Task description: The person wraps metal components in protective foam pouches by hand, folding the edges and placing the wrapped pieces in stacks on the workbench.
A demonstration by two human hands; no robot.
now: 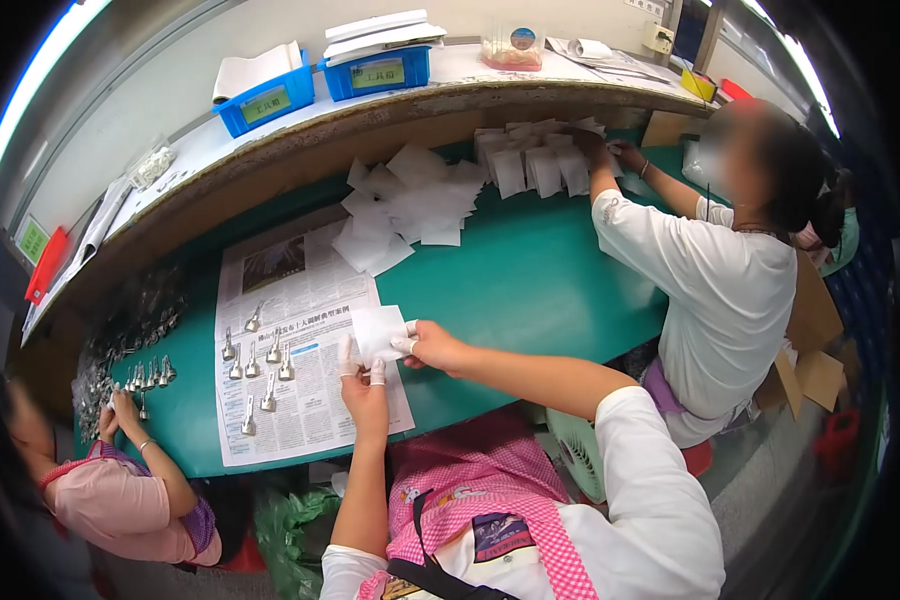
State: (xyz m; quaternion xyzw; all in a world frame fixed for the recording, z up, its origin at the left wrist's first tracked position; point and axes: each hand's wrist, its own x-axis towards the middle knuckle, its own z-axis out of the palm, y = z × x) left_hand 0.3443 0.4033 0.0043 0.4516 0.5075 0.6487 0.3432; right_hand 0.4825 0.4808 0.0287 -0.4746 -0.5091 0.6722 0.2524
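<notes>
A small white sheet or pouch [378, 330] is held up between my two hands over the newspaper [310, 400]. My left hand [364, 388], with white covers on its fingertips, grips its lower left edge. At its right edge, my right hand [430, 345] pinches it, fingertips covered too. Several silver metal parts [268, 390] lie on the newspaper left of my hands. Beyond the newspaper, a loose heap of white pouches [410, 205] rests on the green table [530, 290].
A co-worker at the right handles stacked white pouches [545, 168]. Another co-worker at the left works beside a row of metal parts [150, 374]. Blue bins [375, 75] stand on the raised shelf [460, 72]. A green fan [576, 452] is below the table edge.
</notes>
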